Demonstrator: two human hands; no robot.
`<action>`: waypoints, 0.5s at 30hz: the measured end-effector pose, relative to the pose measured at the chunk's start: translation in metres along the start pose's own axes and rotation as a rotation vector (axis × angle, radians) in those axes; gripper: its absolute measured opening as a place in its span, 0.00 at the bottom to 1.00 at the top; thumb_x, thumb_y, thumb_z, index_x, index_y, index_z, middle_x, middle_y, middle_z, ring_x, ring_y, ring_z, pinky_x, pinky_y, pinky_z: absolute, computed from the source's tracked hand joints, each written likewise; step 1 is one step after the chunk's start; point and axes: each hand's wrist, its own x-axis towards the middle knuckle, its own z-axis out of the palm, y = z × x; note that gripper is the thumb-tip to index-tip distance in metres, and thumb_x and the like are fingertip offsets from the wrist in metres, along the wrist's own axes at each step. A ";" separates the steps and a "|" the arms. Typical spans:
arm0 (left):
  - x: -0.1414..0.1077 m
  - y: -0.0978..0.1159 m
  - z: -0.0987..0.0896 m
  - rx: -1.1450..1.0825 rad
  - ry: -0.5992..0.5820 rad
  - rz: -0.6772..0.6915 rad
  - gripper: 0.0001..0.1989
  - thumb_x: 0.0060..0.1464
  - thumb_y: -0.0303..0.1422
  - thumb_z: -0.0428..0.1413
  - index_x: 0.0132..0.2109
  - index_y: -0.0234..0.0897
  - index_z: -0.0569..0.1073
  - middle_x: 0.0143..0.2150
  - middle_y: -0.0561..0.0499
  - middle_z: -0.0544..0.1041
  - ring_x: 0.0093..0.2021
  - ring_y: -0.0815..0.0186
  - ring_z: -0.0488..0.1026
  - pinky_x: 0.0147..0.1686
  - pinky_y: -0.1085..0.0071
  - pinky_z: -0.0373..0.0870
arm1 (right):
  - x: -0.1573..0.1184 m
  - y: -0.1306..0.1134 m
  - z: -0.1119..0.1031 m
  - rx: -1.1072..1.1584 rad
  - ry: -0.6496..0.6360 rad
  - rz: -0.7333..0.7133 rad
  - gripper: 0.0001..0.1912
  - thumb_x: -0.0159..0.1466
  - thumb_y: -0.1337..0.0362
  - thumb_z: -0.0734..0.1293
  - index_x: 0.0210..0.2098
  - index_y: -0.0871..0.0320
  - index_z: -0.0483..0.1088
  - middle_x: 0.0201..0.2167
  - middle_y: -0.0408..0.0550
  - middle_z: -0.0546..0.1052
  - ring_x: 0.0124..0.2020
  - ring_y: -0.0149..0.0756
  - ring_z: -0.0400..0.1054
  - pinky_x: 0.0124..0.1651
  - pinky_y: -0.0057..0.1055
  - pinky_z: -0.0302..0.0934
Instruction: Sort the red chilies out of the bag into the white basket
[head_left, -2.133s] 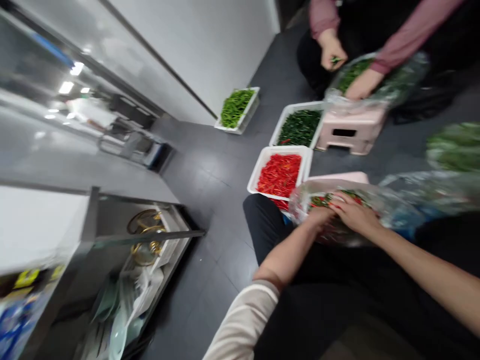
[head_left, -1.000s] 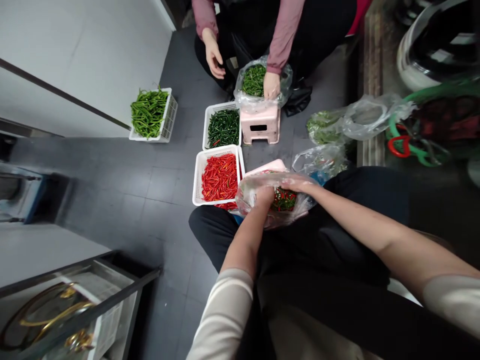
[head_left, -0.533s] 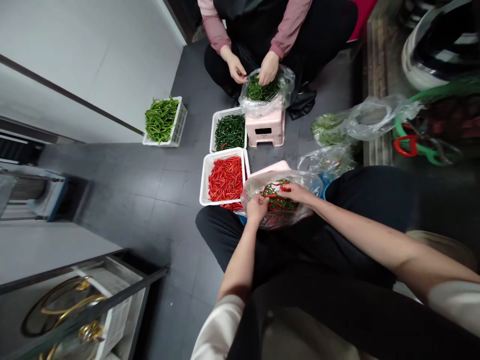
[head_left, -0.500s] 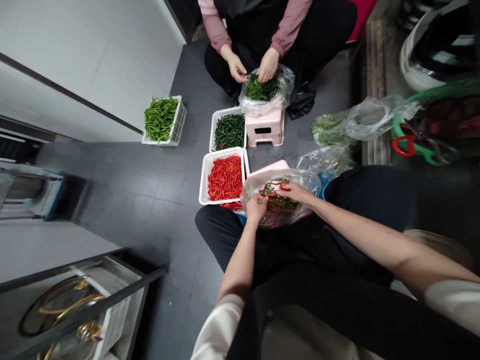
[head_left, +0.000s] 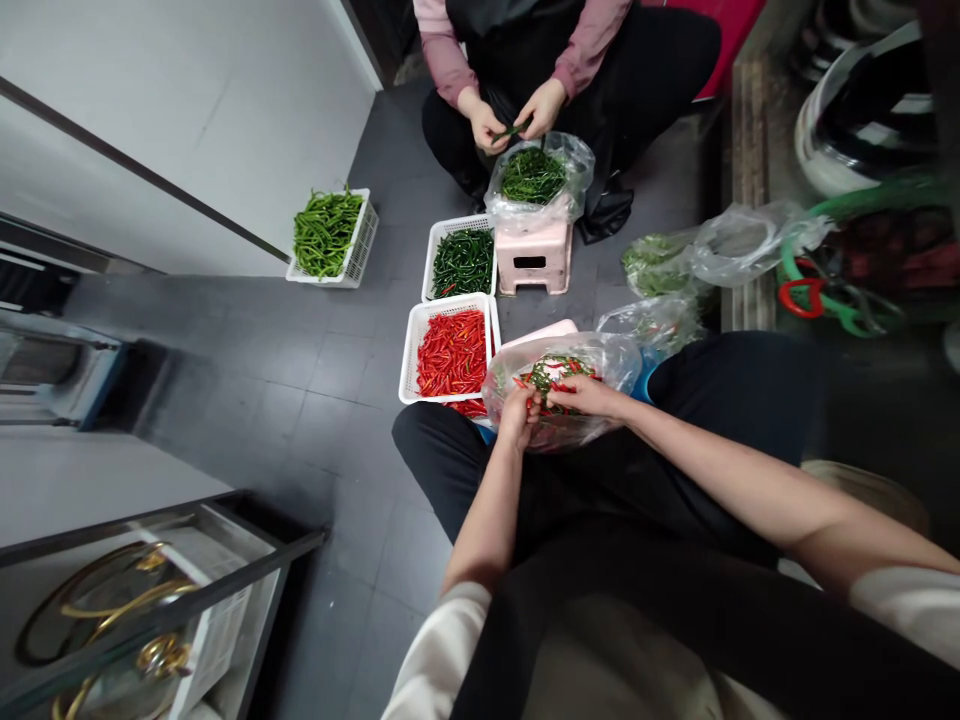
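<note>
My left hand (head_left: 519, 412) is closed on a red chili at the left side of an open plastic bag (head_left: 615, 360). Inside the bag lie red chilies with green stems (head_left: 559, 368). From the right, my right hand (head_left: 589, 395) reaches over the bag with its fingers pinched close to my left hand; what they hold is too small to make out. A white basket of red chilies (head_left: 451, 353) stands just left of the bag. Behind it is a white basket of dark green chilies (head_left: 463, 262).
Opposite, a person's hands (head_left: 517, 120) hold a green chili above a bag of green chilies (head_left: 534, 176) on a pink stool (head_left: 534, 258). A basket of long green peppers (head_left: 327, 235) stands at left. Red-handled scissors (head_left: 801, 297) and plastic bags (head_left: 660, 262) lie at right.
My two hands have come closer together, and a red chili now sticks up from my left hand. The other person's hands have lifted from their bag and met around a green chili.
</note>
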 end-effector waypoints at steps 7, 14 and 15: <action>-0.003 0.009 0.003 0.422 -0.057 0.196 0.12 0.56 0.40 0.51 0.32 0.35 0.64 0.20 0.57 0.61 0.18 0.77 0.54 0.20 0.80 0.53 | 0.002 -0.001 -0.012 0.069 -0.130 0.091 0.23 0.54 0.45 0.64 0.23 0.59 0.60 0.17 0.36 0.58 0.17 0.23 0.47 0.19 0.22 0.40; -0.018 0.009 0.013 1.333 0.166 0.542 0.08 0.58 0.33 0.47 0.35 0.37 0.68 0.35 0.47 0.72 0.38 0.64 0.69 0.38 0.72 0.63 | 0.003 -0.001 -0.001 0.235 -0.003 0.370 0.17 0.53 0.55 0.65 0.20 0.57 0.55 0.12 0.35 0.55 0.12 0.21 0.42 0.14 0.23 0.34; -0.020 0.007 0.014 1.386 0.157 0.542 0.08 0.58 0.33 0.46 0.36 0.38 0.69 0.36 0.47 0.73 0.39 0.64 0.69 0.39 0.72 0.63 | 0.006 0.003 0.001 0.209 0.039 0.384 0.15 0.54 0.57 0.65 0.20 0.57 0.55 0.11 0.35 0.55 0.11 0.21 0.43 0.13 0.23 0.34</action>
